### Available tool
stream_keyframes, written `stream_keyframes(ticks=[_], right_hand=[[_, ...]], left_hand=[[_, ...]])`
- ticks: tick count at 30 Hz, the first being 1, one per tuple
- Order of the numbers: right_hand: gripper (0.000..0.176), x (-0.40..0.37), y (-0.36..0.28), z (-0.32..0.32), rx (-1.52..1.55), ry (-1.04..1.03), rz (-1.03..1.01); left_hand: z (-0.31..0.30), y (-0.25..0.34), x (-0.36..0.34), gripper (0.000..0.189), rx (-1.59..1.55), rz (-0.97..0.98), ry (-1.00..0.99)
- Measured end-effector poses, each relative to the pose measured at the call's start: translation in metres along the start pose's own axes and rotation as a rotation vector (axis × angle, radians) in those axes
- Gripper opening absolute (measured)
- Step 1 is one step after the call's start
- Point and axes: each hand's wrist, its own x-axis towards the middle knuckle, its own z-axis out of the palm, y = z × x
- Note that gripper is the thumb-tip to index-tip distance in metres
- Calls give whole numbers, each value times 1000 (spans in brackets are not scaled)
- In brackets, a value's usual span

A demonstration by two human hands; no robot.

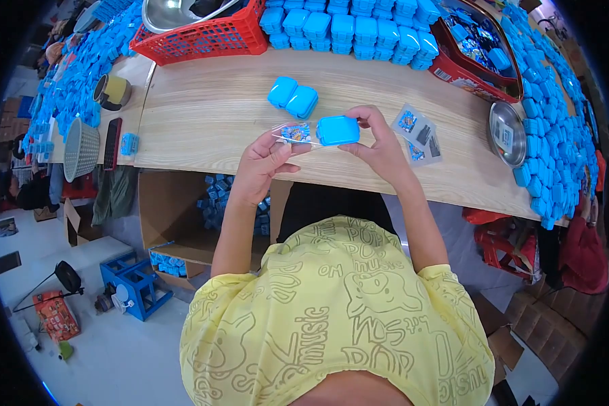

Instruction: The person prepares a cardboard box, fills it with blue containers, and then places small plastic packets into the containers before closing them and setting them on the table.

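Note:
My right hand (374,145) pinches a small blue plastic case (339,130) between thumb and fingers, above the front part of the wooden table (210,115). Close on its left, my left hand (266,160) grips a clear plastic packet (295,133) with a colourful printed piece inside. The packet's right side comes right up to the case. Just beyond them, two more blue cases (293,98) lie side by side on the tabletop. To the right of my right hand lie clear packets (417,130) with printed pieces and dark strips in them.
Stacked blue cases (345,27) line the back, between a red plastic crate (203,42) and a red tin (461,80) of packets. A metal bowl (507,135) stands right, beside heaped blue cases (548,149). Left are a cup (112,92), a phone (113,143) and a grey basket (82,150).

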Motion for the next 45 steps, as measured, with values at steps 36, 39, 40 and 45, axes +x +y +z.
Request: stream_keyframes(ticks=[36, 39, 40, 45], right_hand=[[52, -3, 8, 1, -166, 52, -147], [53, -5, 4, 5, -160, 22, -195], [54, -6, 3, 7, -157, 7, -218], [54, -15, 10, 8, -248, -121, -179]], left_hand=[[15, -7, 12, 32, 177, 82, 45], [17, -15, 15, 29, 220, 84, 52], [17, -18, 15, 28, 241, 84, 55], [19, -27, 15, 28, 237, 61, 68]])
